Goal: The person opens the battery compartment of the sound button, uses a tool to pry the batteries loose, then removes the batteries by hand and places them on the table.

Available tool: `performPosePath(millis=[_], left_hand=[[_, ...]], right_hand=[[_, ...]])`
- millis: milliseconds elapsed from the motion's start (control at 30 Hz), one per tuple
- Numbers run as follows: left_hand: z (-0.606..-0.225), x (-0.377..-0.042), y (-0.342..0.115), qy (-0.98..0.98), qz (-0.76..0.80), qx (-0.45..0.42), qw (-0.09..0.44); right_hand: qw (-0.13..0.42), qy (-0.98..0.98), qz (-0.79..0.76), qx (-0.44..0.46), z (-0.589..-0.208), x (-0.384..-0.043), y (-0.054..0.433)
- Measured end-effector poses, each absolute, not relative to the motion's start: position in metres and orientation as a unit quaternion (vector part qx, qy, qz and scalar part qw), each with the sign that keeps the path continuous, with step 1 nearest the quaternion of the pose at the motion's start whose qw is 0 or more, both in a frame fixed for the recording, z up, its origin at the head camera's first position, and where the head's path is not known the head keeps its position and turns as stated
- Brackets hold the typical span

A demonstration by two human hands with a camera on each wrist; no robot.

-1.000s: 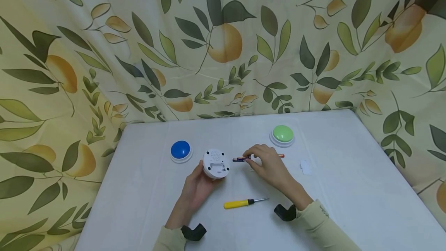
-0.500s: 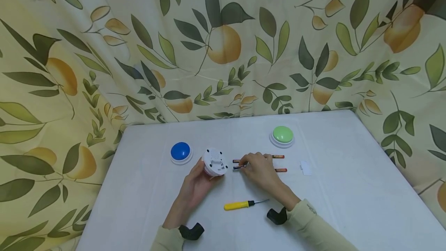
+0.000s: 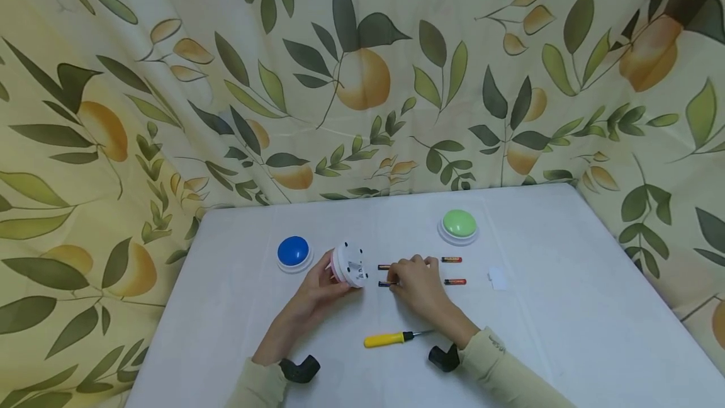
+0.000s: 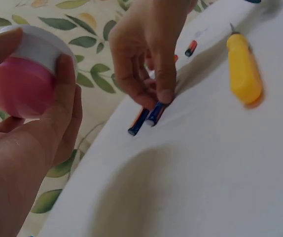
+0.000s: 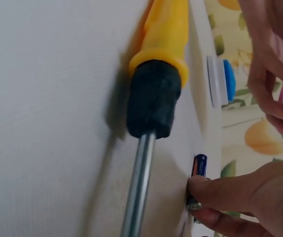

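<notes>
In the head view my left hand [image 3: 311,298] grips a round push button [image 3: 348,266] with a white base. The base is turned to the right, showing dark feet and a battery compartment. Its pink dome [image 4: 20,86] shows in the left wrist view. My right hand [image 3: 421,285] is low over the table, pinching a dark-ended battery [image 3: 384,284] between thumb and fingers. A second battery [image 3: 383,267] lies just behind it, partly hidden by the hand. Two orange-ended batteries [image 3: 455,282] show to the right of that hand.
A yellow-handled screwdriver [image 3: 387,339] lies nearer the front, its tip by the right wrist. Behind stand a blue push button [image 3: 293,252] at left and a green push button [image 3: 459,224] at right. A small white piece [image 3: 497,278] lies at right. A patterned curtain hangs behind.
My right hand has lowered to the table and come nearer the front with a battery, which now lies apart from the other. The left hand has tilted the button further to the right.
</notes>
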State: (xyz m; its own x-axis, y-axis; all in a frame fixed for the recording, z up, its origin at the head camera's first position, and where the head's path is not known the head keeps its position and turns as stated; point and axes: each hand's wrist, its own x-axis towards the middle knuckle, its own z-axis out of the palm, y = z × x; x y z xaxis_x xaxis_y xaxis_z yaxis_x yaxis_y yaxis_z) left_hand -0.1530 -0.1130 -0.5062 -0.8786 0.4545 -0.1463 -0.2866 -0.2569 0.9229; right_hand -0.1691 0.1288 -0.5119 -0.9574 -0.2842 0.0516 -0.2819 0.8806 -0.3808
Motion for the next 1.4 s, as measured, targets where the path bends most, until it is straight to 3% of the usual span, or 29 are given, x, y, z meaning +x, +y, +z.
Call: performPosePath(millis=[333,633,867,1100,1400], left_hand=[[-0.483,-0.177,-0.119,0.751,0.626,0.086,0.19],[-0.474,-0.198,-0.103,0.836,0.531,0.082,0.113],[-0.477,-0.217,-0.082,0.862,0.493,0.079,0.088],[-0.478,-0.236,-0.064,0.874,0.474,0.07,0.084],[-0.504,-0.256,-0.044,0.875,0.475,0.089,0.041]], right_hand=[[0.016,0.953,-0.26,-0.158,-0.512,-0.175,0.134],[-0.002,0.879,-0.413,-0.238,-0.497,-0.19,0.143],[-0.038,0.889,-0.373,-0.263,-0.491,-0.204,0.141],[-0.059,0.911,-0.334,-0.234,-0.49,-0.217,0.142],[-0.063,0.94,-0.283,-0.177,-0.499,-0.234,0.145]])
